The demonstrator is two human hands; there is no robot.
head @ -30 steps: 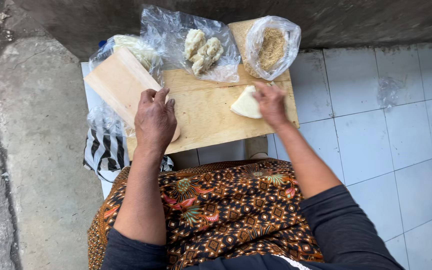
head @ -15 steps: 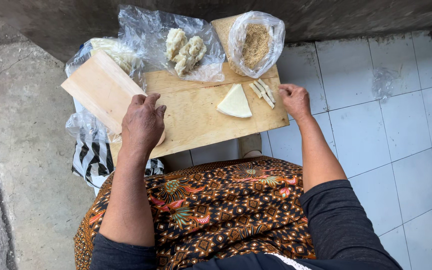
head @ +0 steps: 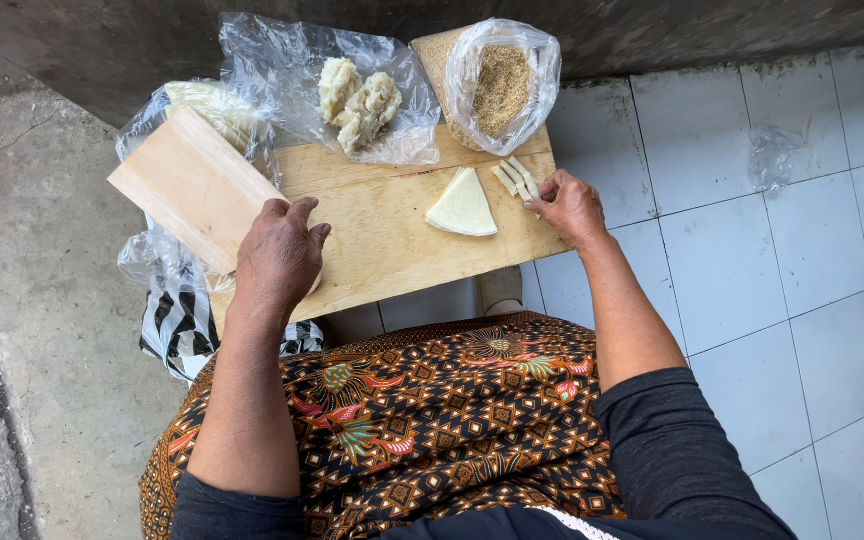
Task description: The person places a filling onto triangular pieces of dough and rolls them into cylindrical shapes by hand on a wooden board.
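Wooden tabletop, a plain board, sits low in front of the seated person, above a patterned skirt. The left hand lies flat and loosely spread at the board's 9 o'clock edge, holding nothing, its fingers partly over the near corner of a smaller pale wooden block. The right hand is at the 3 o'clock edge, fingers narrowed and pinched at a small cluster of pale cut sticks; whether it grips one or merely touches them cannot be told. A pale wedge-shaped slice lies just beside the sticks, toward 9 o'clock of them.

Risks, as judged: the sticks lie close to the board's right edge, so a careless pull could tip them onto the tiled floor. The wooden block overhangs the board at 10 o'clock and rests partly on crumpled plastic; pressure from the left hand could shift it or rock it.

Surroundings: at 12 o'clock a clear plastic sheet carries lumpy pale pieces. At 1 o'clock an open plastic bag of brown crumbs stands near the sticks; a raised wrist could snag it and spill the contents. A bag of pale strips lies behind the block. A black-and-white striped bag hangs at 8 o'clock, clear of both hands. Rough concrete lies to the left.
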